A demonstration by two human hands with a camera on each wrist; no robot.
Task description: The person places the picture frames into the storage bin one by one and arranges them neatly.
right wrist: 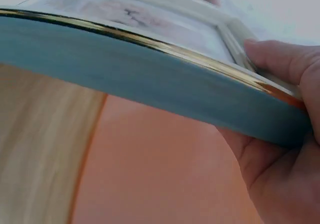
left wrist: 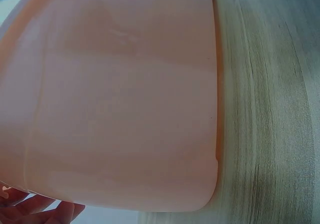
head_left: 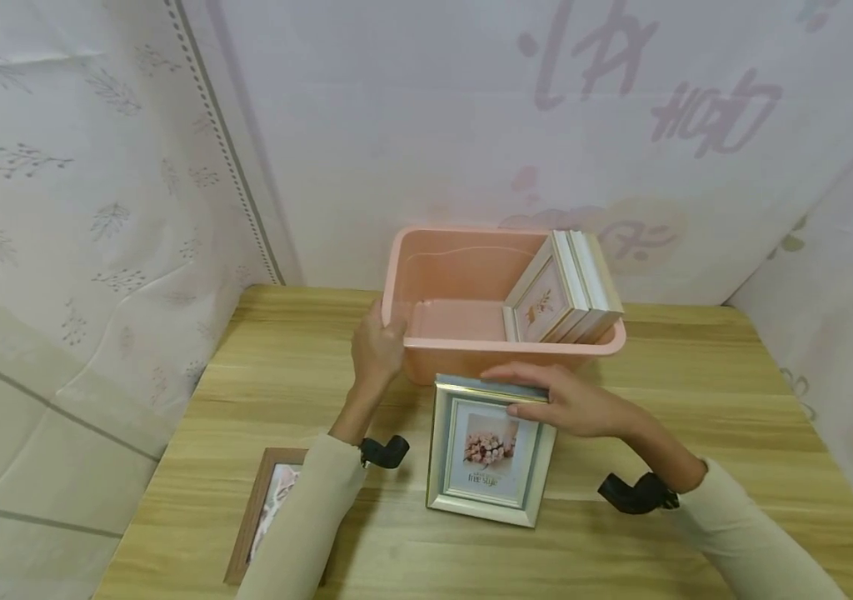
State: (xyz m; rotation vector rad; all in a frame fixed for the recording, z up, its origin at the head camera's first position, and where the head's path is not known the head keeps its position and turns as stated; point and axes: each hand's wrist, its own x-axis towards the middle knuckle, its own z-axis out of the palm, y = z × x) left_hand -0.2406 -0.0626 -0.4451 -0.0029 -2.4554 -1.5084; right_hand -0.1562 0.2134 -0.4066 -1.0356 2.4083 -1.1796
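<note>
My left hand [head_left: 377,346] grips the near left corner of a pink plastic bin [head_left: 464,345]. In the left wrist view the bin's outer wall [left wrist: 120,99] fills most of the picture, with the fingertips [left wrist: 42,211] at the lower left. My right hand [head_left: 580,404] holds a pale picture frame [head_left: 490,458] by its upper right corner, in front of the bin. Its thumb [right wrist: 275,59] lies on the frame's front and the other fingers reach behind. A gold line and a blue-grey edge [right wrist: 140,74] show on this frame, around a flower print.
Several white picture frames [head_left: 565,292] lean together at the bin's right end. A brown picture frame [head_left: 265,508] lies on the wooden table [head_left: 194,483], partly under the left sleeve. Printed cloth walls [head_left: 396,125] stand behind and at both sides.
</note>
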